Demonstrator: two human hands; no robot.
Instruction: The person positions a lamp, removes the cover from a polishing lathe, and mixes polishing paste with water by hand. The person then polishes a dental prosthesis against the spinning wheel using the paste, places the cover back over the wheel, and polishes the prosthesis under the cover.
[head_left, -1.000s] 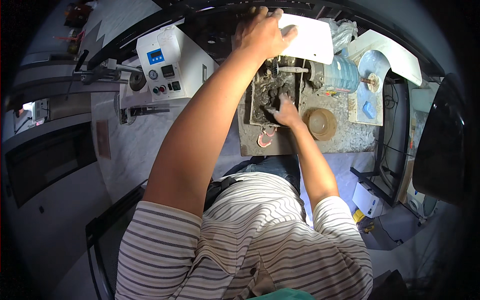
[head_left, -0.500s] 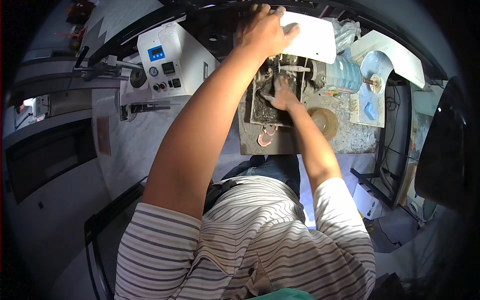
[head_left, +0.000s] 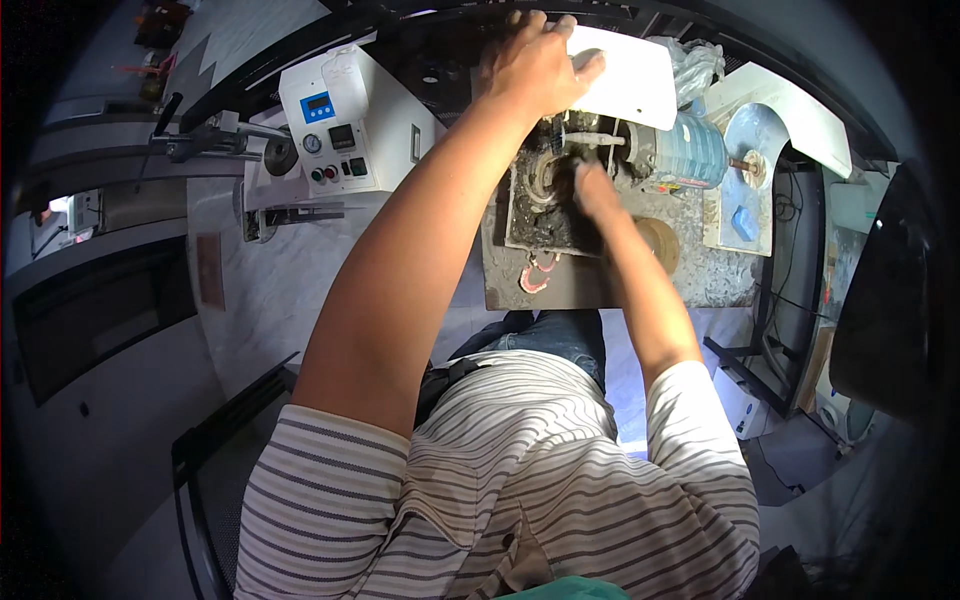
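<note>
The right hand (head_left: 592,188) has moved up from the near end of the muddy tray (head_left: 540,205) to its far end, beside the round wheel (head_left: 546,178); whether its fingers grasp anything I cannot tell. The left hand (head_left: 532,62) stays clamped on the raised white cover (head_left: 630,80). Room is tight: the blue motor (head_left: 690,150) crowds the right, while the bench (head_left: 700,280) front holds pink dentures (head_left: 537,275).

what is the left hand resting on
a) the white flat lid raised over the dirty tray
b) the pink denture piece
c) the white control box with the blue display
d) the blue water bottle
a: the left hand lies on the edge of the white lid, above the grimy tray, while the right hand reaches into the tray.
</note>
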